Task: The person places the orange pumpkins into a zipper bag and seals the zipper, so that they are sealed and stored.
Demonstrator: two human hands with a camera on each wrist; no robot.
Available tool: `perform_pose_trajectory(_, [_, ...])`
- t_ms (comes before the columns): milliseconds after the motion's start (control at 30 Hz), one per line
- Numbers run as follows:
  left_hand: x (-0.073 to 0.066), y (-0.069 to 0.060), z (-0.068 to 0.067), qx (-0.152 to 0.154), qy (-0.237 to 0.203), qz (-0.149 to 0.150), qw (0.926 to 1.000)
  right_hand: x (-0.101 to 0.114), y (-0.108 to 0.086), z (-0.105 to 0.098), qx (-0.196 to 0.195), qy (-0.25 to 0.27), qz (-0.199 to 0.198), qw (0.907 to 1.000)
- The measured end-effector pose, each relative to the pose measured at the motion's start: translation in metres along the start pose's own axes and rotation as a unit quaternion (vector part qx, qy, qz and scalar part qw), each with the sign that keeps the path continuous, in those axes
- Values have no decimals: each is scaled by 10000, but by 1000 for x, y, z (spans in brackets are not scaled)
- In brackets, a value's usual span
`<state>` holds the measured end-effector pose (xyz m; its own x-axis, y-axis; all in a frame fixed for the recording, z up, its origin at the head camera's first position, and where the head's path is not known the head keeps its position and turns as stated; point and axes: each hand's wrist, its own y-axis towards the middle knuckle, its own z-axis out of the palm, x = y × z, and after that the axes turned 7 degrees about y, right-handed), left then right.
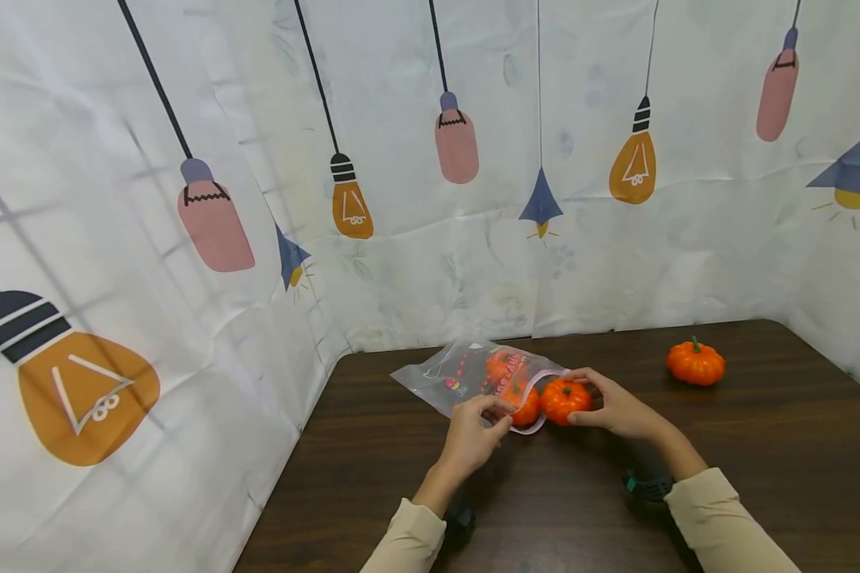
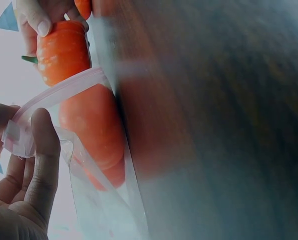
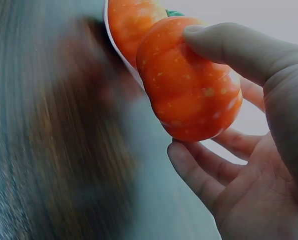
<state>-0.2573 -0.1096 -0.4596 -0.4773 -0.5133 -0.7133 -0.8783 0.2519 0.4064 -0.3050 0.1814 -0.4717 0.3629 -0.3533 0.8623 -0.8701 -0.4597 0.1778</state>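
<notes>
A clear zip bag point(image 1: 430, 383) with red print lies on the table, its mouth turned to the right. My left hand point(image 1: 471, 436) pinches the bag's pinkish zip edge point(image 2: 71, 86) between thumb and finger. At the mouth, my right hand point(image 1: 622, 409) holds a small orange toy pumpkin point(image 1: 560, 401) between thumb and fingers. Another pumpkin point(image 1: 525, 412) sits just inside the opening, close against the held one. Deeper in, a further orange shape point(image 1: 503, 364) shows through the plastic. In the right wrist view the held pumpkin point(image 3: 188, 85) looks glossy with yellowish specks.
One more orange pumpkin point(image 1: 695, 363) with a green stem stands on the dark wooden table point(image 1: 774, 461), toward the back right. A white curtain point(image 1: 416, 286) printed with lamps hangs behind the table and along its left side.
</notes>
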Motion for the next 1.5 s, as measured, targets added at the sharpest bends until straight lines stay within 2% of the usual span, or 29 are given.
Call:
perform_pose_trajectory(400, [0,-1,-1,-11,-6,-80,10000,10,5,18,103,69,55,9999])
perform_pose_trajectory(733, [-1,0,0,-37,66,-27,10000,13,7,29,53,6,50,10000])
perform_pose_trajectory(1067, [-1,0,0,-54,33,32,10000,13,10,41,111,250,64,9996])
perform_pose_trajectory(1500, [1,0,1,107,132,137,9998,16,11,49,-49,-3,237,9997])
